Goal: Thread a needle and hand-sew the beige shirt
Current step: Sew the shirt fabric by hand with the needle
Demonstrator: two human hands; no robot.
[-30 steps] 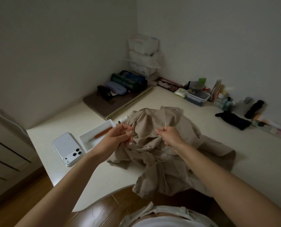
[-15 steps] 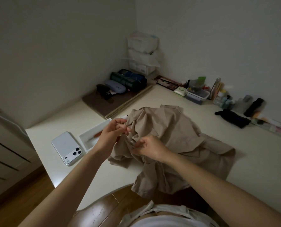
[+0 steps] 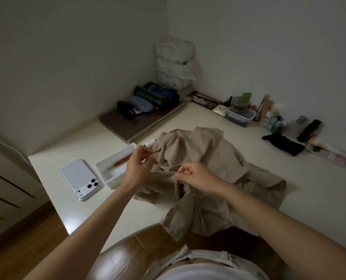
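Note:
The beige shirt (image 3: 212,158) lies crumpled on the white desk (image 3: 309,188), its lower part hanging over the front edge. My left hand (image 3: 136,168) pinches a fold of the shirt at its left side and holds it lifted. My right hand (image 3: 196,175) is pinched at a ridge of the fabric just right of the left hand; the needle is too small to make out between its fingertips. A thin thread (image 3: 198,196) trails below the right wrist.
A white tray (image 3: 115,168) with an orange-handled tool stands left of the shirt, and a white phone (image 3: 81,179) lies beside it. A brown mat with cases sits at the back left. Boxes, bottles and a black pouch (image 3: 283,145) line the back right wall.
A second ago my right hand held the needle upright above the shirt. It has since dropped to the fabric and now pinches at the fold. My left hand kept its grip on the shirt.

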